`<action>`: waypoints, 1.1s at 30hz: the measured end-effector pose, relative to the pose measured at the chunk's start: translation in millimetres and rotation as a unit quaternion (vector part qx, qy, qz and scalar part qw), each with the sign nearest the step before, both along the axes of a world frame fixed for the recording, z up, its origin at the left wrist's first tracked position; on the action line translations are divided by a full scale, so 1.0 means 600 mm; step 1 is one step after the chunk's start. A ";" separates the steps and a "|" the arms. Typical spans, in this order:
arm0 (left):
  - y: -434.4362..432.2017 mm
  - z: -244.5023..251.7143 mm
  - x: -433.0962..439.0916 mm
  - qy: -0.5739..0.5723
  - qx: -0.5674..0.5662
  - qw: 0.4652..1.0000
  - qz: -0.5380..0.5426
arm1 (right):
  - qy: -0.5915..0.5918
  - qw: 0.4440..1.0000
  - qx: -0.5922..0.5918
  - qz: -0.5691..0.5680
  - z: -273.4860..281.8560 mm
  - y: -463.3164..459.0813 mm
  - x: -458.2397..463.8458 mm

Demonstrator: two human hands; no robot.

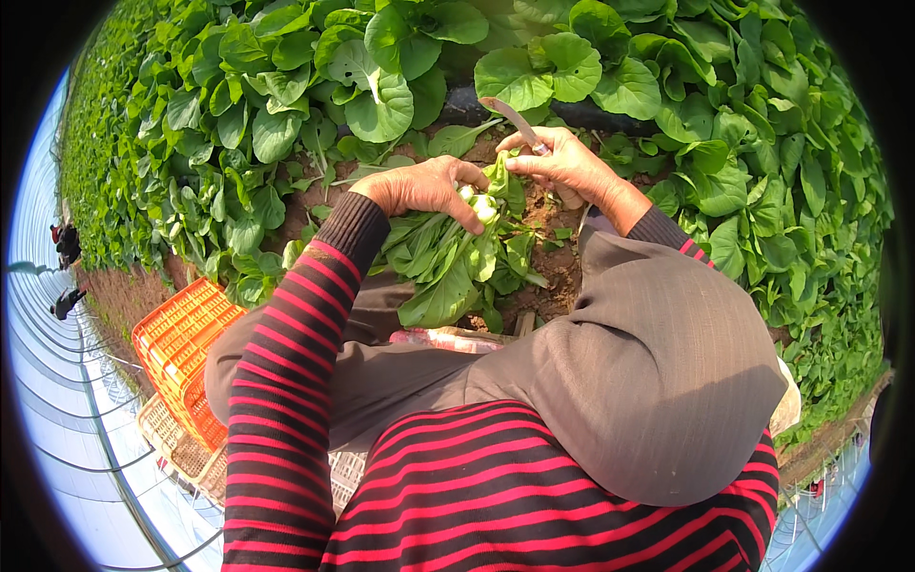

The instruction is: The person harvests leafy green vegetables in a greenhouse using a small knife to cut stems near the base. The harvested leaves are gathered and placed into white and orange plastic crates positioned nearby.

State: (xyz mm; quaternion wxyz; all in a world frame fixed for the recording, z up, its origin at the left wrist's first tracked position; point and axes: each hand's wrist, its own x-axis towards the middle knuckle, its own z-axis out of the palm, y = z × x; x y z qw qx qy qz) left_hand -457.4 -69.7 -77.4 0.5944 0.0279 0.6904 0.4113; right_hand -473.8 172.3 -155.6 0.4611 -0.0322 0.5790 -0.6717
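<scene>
My left hand (430, 187) grips a bunch of cut leafy greens (437, 261) by its pale stem ends, with the leaves hanging down towards my legs. A knife with a curved, brownish blade (513, 119) is in my right hand (570, 166), its blade pointing up and left. The thumb and fingers of that same hand pinch a leaf (504, 184) at the right side of the bunch. Part of the knife's handle is hidden by the fingers. Under the bunch, loose leaves (493, 314) lie on brown soil (554, 264).
Dense rows of leafy green plants (708, 129) grow ahead and on both sides. An orange plastic crate (187, 325) stands at my left, beside a beige crate (171, 436). Far left, people (66, 247) are near the curved greenhouse wall (64, 429).
</scene>
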 end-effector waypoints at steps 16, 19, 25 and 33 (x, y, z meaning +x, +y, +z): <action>-0.022 -0.056 -0.018 0.188 -0.079 0.950 0.238 | -0.012 0.999 -0.032 0.009 0.027 -0.012 -0.018; -0.003 -0.078 -0.001 0.123 0.007 0.937 0.326 | -0.020 0.998 0.000 -0.051 0.023 -0.026 -0.012; 0.002 -0.100 0.017 -0.010 0.089 0.909 0.407 | -0.031 0.998 0.011 -0.062 0.008 -0.023 0.001; 0.016 -0.094 0.011 0.110 -0.048 0.961 0.248 | -0.094 0.993 -0.043 -0.060 -0.012 -0.008 0.027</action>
